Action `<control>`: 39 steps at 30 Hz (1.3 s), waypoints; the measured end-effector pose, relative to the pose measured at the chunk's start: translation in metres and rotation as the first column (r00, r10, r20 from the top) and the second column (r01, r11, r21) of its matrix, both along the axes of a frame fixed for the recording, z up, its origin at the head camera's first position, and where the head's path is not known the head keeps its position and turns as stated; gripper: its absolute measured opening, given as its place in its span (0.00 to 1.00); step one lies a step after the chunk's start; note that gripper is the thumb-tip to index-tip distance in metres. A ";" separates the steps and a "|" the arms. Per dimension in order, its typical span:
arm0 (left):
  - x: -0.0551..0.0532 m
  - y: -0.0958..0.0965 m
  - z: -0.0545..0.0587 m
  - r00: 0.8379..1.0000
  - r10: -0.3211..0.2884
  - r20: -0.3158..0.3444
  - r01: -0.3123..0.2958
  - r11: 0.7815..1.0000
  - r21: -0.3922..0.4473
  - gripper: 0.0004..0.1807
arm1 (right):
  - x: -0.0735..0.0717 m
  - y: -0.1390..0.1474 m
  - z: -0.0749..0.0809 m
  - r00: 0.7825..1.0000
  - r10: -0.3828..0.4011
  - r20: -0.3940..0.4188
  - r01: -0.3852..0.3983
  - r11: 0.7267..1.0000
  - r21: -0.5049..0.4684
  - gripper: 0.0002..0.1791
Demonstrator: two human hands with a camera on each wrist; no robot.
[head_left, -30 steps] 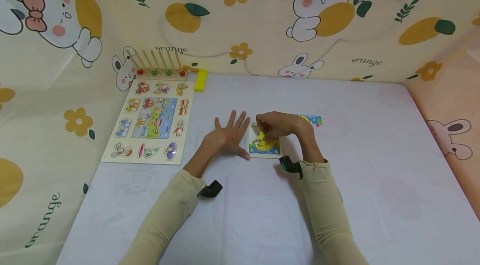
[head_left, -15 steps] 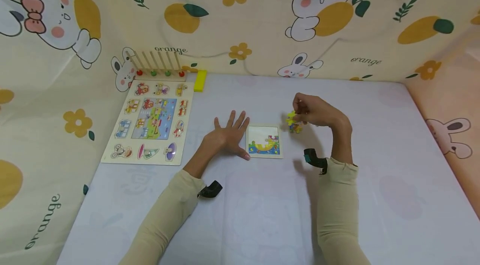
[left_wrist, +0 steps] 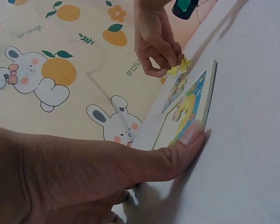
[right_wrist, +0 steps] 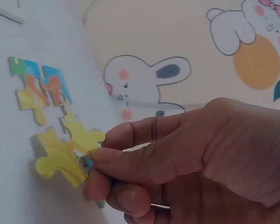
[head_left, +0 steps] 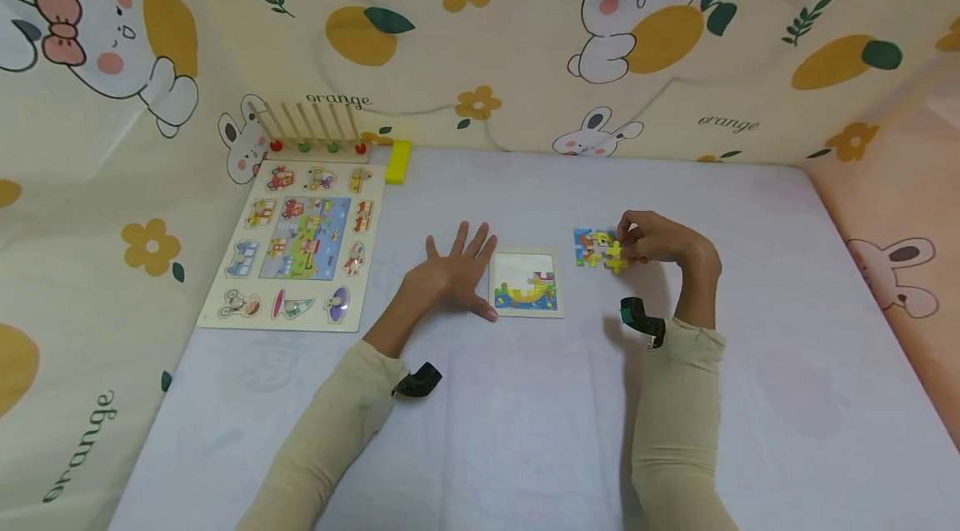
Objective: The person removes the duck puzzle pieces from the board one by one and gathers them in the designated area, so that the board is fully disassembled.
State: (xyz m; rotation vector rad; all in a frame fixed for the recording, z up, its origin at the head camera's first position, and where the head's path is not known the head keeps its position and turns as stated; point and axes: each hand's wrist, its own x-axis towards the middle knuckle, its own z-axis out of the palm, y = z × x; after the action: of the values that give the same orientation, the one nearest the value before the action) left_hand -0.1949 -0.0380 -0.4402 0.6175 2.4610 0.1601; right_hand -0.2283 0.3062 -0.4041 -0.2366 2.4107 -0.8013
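Jutting left from the right grip (head_left: 658,237): yellow puzzle piece (head_left: 616,257)

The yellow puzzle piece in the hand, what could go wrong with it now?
The yellow piece might slip, since the right hand just pinches it. It could also bump the loose pieces lying close by. And the left hand has its thumb at the edge of the tray, so if that hand moves, the tray might get nudged.
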 end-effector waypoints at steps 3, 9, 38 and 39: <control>0.000 0.000 -0.001 1.000 -0.001 0.005 0.001 1.000 -0.002 0.73 | -0.003 -0.001 -0.005 1.000 -0.001 0.009 0.001 1.000 0.017 0.12; 0.000 -0.001 -0.001 1.000 -0.005 -0.006 0.005 1.000 -0.002 0.73 | -0.005 -0.003 -0.007 1.000 -0.019 0.009 0.019 0.999 0.050 0.13; -0.001 -0.001 0.001 1.000 -0.006 0.006 0.006 1.000 0.006 0.73 | -0.004 -0.015 0.002 0.996 -0.031 0.088 0.006 0.962 0.273 0.11; -0.001 -0.001 0.001 1.000 -0.007 0.007 0.007 1.000 0.006 0.73 | -0.004 -0.015 0.002 0.995 -0.029 0.091 0.003 0.962 0.274 0.11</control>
State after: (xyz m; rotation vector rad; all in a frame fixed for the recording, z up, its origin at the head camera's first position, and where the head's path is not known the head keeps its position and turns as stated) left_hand -0.1964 -0.0389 -0.4394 0.6265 2.4524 0.1667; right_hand -0.2327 0.2909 -0.4020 -0.0684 2.4017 -0.4652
